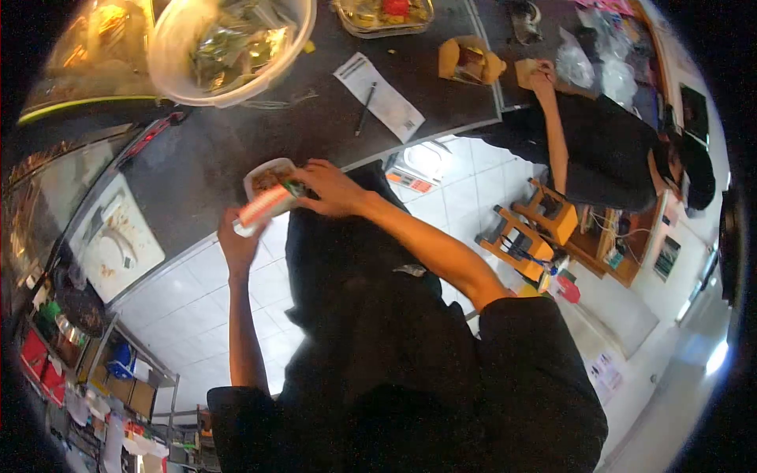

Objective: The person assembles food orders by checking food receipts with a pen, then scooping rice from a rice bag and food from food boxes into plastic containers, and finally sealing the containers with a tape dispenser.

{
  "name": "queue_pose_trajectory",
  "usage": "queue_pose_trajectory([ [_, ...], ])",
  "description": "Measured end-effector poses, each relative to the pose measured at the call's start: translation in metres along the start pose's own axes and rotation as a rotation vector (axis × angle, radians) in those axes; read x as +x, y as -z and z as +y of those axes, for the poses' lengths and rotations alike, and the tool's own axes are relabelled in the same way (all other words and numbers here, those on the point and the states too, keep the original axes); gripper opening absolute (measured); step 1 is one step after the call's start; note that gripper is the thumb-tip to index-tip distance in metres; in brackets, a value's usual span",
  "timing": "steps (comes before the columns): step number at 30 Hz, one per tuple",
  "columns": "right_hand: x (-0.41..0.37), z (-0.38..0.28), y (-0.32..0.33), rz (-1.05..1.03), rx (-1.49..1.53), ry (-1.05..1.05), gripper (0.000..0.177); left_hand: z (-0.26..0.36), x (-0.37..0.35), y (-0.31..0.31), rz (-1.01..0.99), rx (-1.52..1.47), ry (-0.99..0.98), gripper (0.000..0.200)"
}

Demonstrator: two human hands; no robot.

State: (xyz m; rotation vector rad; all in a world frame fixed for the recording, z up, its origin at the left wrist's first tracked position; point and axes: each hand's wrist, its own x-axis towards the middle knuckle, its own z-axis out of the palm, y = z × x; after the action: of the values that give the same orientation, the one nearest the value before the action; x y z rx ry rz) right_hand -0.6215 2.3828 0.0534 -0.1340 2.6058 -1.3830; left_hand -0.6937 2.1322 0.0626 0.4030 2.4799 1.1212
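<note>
At the counter's near edge, my two hands hold a small white takeaway box [254, 175] with brownish food in it. A flap with an orange and white print [266, 205] stands across the box's near side. The fingers of my right hand [334, 189] are closed on the box's right side, by the flap's upper end. My left hand [238, 243] grips the lower left corner, its fingertips partly hidden by the box. Beyond the hands, a printed paper slip [386, 101] lies on the dark counter with a black pen [367, 109] on it.
A large clear tub [229, 100] of packets stands at the back left. A white cutting board [118, 236] with a knife lies left. At the right are an open brown food box [471, 61] and another person's hand [542, 72] on a small box. Yellow stools [544, 213] stand below.
</note>
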Motion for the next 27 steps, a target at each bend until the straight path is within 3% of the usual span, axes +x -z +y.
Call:
queue_pose_trajectory([
  [1,0.005,-0.002,-0.003,0.0,-0.007,-0.013,0.044,-0.005,0.01,-0.007,-0.01,-0.011,-0.002,0.034],
  [3,0.019,-0.006,-0.012,0.174,0.149,-0.205,0.039,-0.014,0.032,-0.02,0.081,-0.113,0.312,0.04],
  [4,0.026,-0.005,-0.022,0.175,0.147,-0.207,0.039,-0.016,0.04,-0.026,0.08,-0.115,0.312,0.04],
  [6,0.035,0.001,-0.04,0.336,0.229,-0.274,0.039,-0.017,0.053,-0.041,0.272,-0.319,0.263,0.049],
  [8,0.038,0.005,-0.047,0.421,0.256,-0.323,0.04,0.001,0.058,-0.032,0.159,-0.236,0.352,0.053],
  [10,0.042,0.006,-0.046,0.386,0.271,-0.423,0.041,-0.012,0.066,-0.027,-0.094,-0.461,0.504,0.061],
  [14,0.041,0.015,-0.041,0.375,0.286,-0.384,0.041,-0.013,0.07,-0.016,-0.348,-0.47,0.34,0.047],
  [18,0.039,0.018,-0.032,0.32,0.259,-0.396,0.04,-0.013,0.079,-0.015,-0.453,-0.429,0.321,0.045],
  [23,0.037,0.028,-0.028,0.195,0.21,-0.413,0.047,-0.026,0.104,-0.025,-0.666,-0.141,0.223,0.045],
  [27,0.03,0.034,-0.024,0.156,0.282,-0.467,0.049,0.001,0.109,-0.03,-0.627,-0.285,0.084,0.042],
])
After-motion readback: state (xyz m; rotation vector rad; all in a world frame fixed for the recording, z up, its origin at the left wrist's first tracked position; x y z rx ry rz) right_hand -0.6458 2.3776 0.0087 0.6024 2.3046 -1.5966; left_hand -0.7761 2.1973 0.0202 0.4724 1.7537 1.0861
